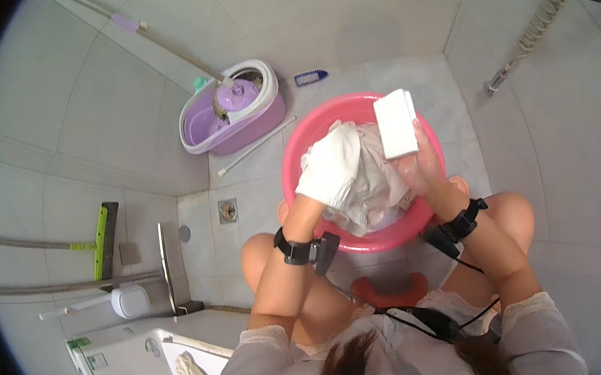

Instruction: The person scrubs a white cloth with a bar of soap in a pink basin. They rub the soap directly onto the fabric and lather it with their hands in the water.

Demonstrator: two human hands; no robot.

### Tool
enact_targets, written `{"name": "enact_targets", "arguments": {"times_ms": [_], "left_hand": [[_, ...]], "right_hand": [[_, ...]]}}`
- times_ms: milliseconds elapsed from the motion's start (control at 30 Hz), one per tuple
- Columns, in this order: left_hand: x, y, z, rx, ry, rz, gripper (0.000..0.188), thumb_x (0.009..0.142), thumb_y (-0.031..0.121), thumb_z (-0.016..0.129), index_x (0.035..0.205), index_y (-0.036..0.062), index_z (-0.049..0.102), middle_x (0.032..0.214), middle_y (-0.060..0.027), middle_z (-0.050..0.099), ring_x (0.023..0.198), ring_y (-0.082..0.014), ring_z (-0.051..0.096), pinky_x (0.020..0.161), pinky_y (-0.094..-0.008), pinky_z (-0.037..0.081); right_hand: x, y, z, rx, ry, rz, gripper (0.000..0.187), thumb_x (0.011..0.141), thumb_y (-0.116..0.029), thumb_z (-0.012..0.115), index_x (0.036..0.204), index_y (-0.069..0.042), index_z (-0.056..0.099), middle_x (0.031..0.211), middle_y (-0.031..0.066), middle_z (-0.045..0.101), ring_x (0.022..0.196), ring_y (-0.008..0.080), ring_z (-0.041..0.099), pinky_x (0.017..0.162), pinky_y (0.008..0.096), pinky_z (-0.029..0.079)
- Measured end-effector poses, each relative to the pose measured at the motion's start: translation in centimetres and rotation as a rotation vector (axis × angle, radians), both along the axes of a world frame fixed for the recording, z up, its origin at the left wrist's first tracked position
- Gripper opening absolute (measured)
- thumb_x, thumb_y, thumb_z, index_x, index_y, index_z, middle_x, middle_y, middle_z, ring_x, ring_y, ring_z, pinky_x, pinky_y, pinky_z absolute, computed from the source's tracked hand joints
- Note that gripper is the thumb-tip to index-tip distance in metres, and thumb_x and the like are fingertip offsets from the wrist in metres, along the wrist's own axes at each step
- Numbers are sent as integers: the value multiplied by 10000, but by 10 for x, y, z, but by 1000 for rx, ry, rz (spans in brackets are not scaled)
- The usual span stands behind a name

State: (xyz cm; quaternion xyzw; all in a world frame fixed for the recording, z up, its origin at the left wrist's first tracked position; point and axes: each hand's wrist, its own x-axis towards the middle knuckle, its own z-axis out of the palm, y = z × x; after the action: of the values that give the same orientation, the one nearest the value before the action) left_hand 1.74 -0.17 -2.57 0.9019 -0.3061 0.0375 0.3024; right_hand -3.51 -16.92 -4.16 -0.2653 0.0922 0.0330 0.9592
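A pink basin [288,147] on the floor between my legs holds a heap of pale wet-looking cloth [371,178]. My left hand [309,207] is at the basin's left side, covered past the wrist by a white cloth [332,166]; its fingers are hidden under the fabric. Over the basin's right side, my right hand [419,168] grips a flat white rectangular block [395,123] by its lower end. The block is held upright above the heap, apart from the white cloth. Its exact kind does not show.
Behind the basin stand a purple mop bucket [254,121] with a mop and a blue brush [311,77]. A white rod [257,146] lies near a floor drain [228,211]. A green squeegee [103,244] leans at left; a shower hose [537,23] hangs at right.
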Motion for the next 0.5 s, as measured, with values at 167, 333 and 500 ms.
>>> {"name": "enact_targets", "arguments": {"times_ms": [167, 333, 500], "left_hand": [[-2, -6, -46, 12, 5, 91, 236, 832, 212, 447, 952, 38, 552, 907, -180, 566, 915, -330, 534, 801, -392, 432], [-17, 3, -33, 36, 64, -209, 239, 818, 218, 474, 956, 39, 553, 985, -153, 549, 970, -279, 507, 854, -354, 411], [-17, 3, -14, -72, 561, -213, 262, 827, 233, 473, 1017, 69, 549, 988, -142, 563, 943, -283, 518, 860, -337, 409]], "right_hand": [[-11, 14, -11, -1109, -346, -132, 361, 907, -237, 430, 1211, -47, 472, 1163, 141, 469, 1046, 240, 460, 945, 357, 351], [-15, 9, -2, -1840, -830, -134, 448, 810, -235, 528, 1256, -214, 483, 1133, 145, 491, 1038, 313, 420, 945, 455, 310], [-33, 21, 19, -1847, -760, -39, 465, 788, -153, 532, 1247, -219, 497, 1133, 220, 435, 1085, 346, 390, 941, 459, 317]]}}
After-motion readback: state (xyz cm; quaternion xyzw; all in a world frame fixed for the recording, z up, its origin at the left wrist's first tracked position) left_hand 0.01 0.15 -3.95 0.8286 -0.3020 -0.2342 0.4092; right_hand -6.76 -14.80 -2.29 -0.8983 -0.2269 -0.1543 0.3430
